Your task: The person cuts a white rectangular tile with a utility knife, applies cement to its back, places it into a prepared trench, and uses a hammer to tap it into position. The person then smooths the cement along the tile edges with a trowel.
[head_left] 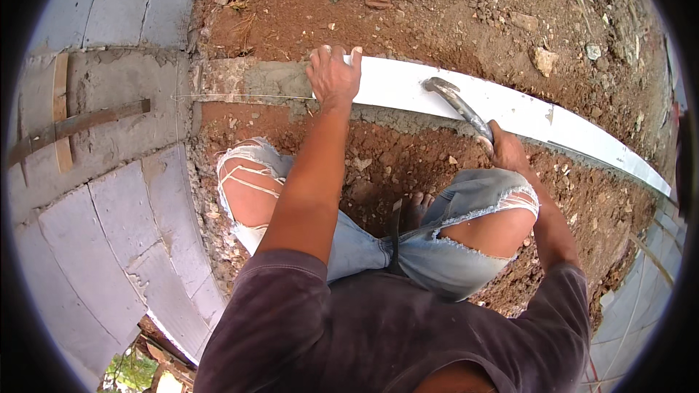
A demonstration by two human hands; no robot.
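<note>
A long white panel (480, 100) lies along a grey mortar strip, running from the middle toward the right. At its left end is my left hand (335, 76), fingers curled over the far edge. My right hand (507, 149) grips a hammer (466, 110) by the lower end of its metal shaft. The hammer's curved head is over the panel's white face; whether it touches I cannot tell. To the left of my left hand, wet mortar (280, 78) covers the strip, and a thin string (240, 95) stretches along it.
Reddish soil (291, 7) with stones lies beyond the panel, and more rubble is between my bent knees. Grey block walls rise at left (102, 247) and right (633, 306). Two crossed wooden strips (64, 113) are against the left wall's mortar band.
</note>
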